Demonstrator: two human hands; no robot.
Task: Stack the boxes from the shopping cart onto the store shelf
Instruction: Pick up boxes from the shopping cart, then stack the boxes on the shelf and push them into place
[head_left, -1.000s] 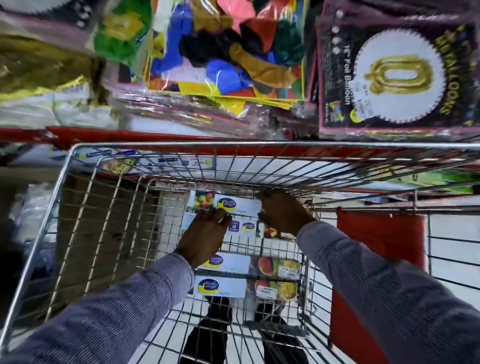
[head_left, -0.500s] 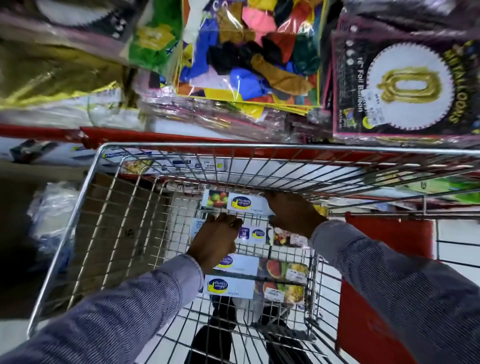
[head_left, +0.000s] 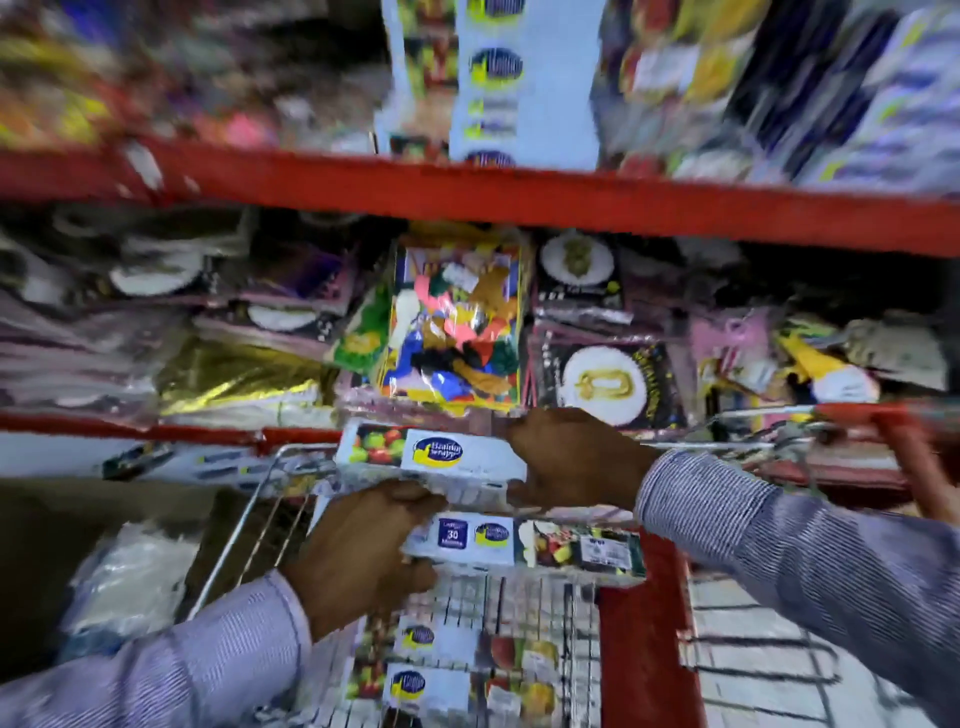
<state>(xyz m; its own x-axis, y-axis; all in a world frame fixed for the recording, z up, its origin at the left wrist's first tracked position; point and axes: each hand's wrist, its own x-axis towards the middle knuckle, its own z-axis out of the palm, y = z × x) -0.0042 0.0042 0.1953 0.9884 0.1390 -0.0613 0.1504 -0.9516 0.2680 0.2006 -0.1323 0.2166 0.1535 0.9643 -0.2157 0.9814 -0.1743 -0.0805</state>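
Note:
Long white boxes with a blue and yellow logo and fruit pictures are the load. Both hands hold a small stack of them above the wire shopping cart (head_left: 260, 499): the top box (head_left: 431, 451) and a lower box (head_left: 524, 545) under it. My left hand (head_left: 358, 551) grips the stack's near left end. My right hand (head_left: 571, 457) grips its right side. More of the same boxes (head_left: 441, 660) lie in the cart below. On the upper shelf (head_left: 519, 192), a blurred pile of matching boxes (head_left: 493, 78) stands.
The middle shelf holds a bag of coloured balloons (head_left: 457, 332) and foil balloon packs (head_left: 602, 384), right behind the lifted boxes. A red cart handle (head_left: 904, 441) is at the right. White plastic bags (head_left: 124, 582) lie low at the left.
Both hands have lifted the boxes up out of the cart. The view has tilted upward, so two red shelves now show, and the picture is blurred by motion.

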